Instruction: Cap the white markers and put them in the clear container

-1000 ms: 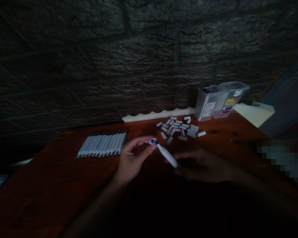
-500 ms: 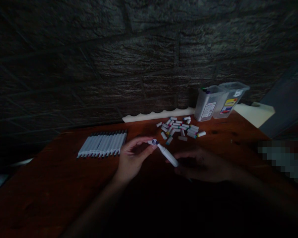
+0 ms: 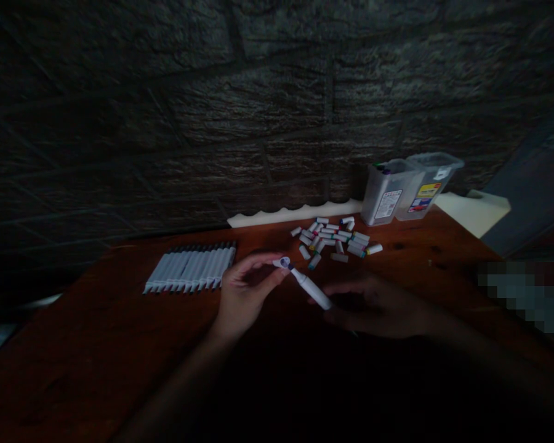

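Observation:
Between the thumb and fingers of my left hand is a white marker cap, its open end turned toward me. My right hand, deep in shadow, grips a white marker by its lower end. The marker tilts up to the left, and its dark tip sits right by the mouth of the cap; whether they touch I cannot tell. To the left of my left hand lies a row of uncapped white markers, side by side. Beyond my hands is a loose pile of marker caps with coloured ends.
Two clear plastic boxes with labels stand at the back right, and a few coloured marker ends poke out of the nearer one. A wavy-edged white strip runs along the wall. The wooden table is dimly lit.
Little differs. The cap in my left hand shifts and tilts very slightly by the marker tip; the markers and pile of caps stay put.

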The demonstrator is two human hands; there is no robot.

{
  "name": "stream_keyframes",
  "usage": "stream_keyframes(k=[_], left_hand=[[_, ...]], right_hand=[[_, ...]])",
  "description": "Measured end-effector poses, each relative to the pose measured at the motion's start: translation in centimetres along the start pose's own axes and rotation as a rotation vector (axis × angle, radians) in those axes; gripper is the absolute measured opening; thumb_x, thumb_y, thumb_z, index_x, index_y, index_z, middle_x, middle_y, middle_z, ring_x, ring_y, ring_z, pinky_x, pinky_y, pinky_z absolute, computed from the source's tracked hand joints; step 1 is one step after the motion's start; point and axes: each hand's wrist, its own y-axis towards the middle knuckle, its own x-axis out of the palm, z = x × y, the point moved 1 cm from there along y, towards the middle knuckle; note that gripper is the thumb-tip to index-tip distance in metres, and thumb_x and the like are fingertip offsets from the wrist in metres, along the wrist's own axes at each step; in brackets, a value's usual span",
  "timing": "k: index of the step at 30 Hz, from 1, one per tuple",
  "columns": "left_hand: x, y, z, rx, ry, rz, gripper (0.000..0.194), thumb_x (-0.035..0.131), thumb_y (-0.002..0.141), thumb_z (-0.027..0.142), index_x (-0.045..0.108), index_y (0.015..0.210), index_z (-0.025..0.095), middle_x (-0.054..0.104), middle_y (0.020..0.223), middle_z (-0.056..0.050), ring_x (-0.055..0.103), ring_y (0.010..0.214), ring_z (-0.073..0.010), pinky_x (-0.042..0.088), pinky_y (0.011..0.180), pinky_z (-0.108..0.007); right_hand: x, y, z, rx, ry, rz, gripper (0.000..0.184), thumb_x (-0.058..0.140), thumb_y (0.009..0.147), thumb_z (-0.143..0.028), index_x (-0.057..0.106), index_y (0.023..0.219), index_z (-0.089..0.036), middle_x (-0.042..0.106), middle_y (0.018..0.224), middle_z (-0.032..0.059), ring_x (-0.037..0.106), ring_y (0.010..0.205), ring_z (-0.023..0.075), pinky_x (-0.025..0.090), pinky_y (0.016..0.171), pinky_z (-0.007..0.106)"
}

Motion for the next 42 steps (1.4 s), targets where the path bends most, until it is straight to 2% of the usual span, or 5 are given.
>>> stream_keyframes(k=[16, 30, 32, 35, 42], left_hand=[[-0.1, -0.1, -0.1, 0.07, -0.022, -0.006, 0.024, 0.075, 0.071, 0.007, 0.074, 0.088, 0.024, 0.076, 0.097, 0.0, 0.07, 0.087, -0.0139, 0.06, 0.079, -0.026], [0.0, -0.1, -0.3, 0.081, 0.024, -0.003, 0.02, 0.075, 0.074, 0.011, 0.074, 0.091, 0.022, 0.075, 0.098, -0.002, 0.07, 0.088, -0.0151, 0.06, 0.081, -0.028], [0.0, -0.1, -0.3, 0.084, 0.036, 0.001, 0.021, 0.076, 0.073, 0.011, 0.074, 0.091, 0.023, 0.075, 0.098, -0.002, 0.071, 0.088, -0.015, 0.06, 0.081, -0.028], [0.1, -0.2, -0.4, 0.078, 0.041, 0.009, 0.021, 0.076, 0.073, 0.011, 0.073, 0.09, 0.023, 0.075, 0.097, -0.002, 0.071, 0.087, -0.0148, 0.06, 0.08, -0.028], [0.2, -0.4, -0.6, 0.156, 0.117, -0.015, 0.019, 0.075, 0.075, 0.014, 0.072, 0.092, 0.021, 0.075, 0.095, -0.002, 0.07, 0.082, -0.014, 0.06, 0.075, -0.025]], right_hand=[[-0.1, 0.0, -0.2, -0.058, -0.063, 0.026, 0.018, 0.06, 0.089, -0.03, 0.071, 0.099, -0.02, 0.066, 0.08, -0.0016, 0.056, 0.066, 0.0076, 0.045, 0.058, 0.019], [-0.2, 0.0, -0.2, -0.063, -0.046, 0.07, 0.019, 0.059, 0.09, -0.029, 0.07, 0.103, -0.021, 0.065, 0.078, -0.0013, 0.055, 0.065, 0.0081, 0.046, 0.059, 0.02], [-0.3, 0.0, -0.2, -0.049, -0.003, 0.148, 0.028, 0.061, 0.088, -0.028, 0.065, 0.115, -0.023, 0.066, 0.086, 0.0003, 0.058, 0.071, 0.0098, 0.048, 0.062, 0.022], [-0.5, 0.1, -0.5, -0.034, 0.128, 0.257, 0.054, 0.061, 0.089, -0.026, 0.044, 0.14, -0.028, 0.067, 0.092, 0.0014, 0.061, 0.078, 0.0122, 0.051, 0.068, 0.026], [-1.3, -0.3, -1.6, -0.108, 0.469, 0.324, 0.042, 0.048, 0.094, -0.047, 0.05, 0.13, -0.026, 0.07, 0.101, 0.007, 0.058, 0.06, 0.0109, 0.041, 0.047, 0.022]])
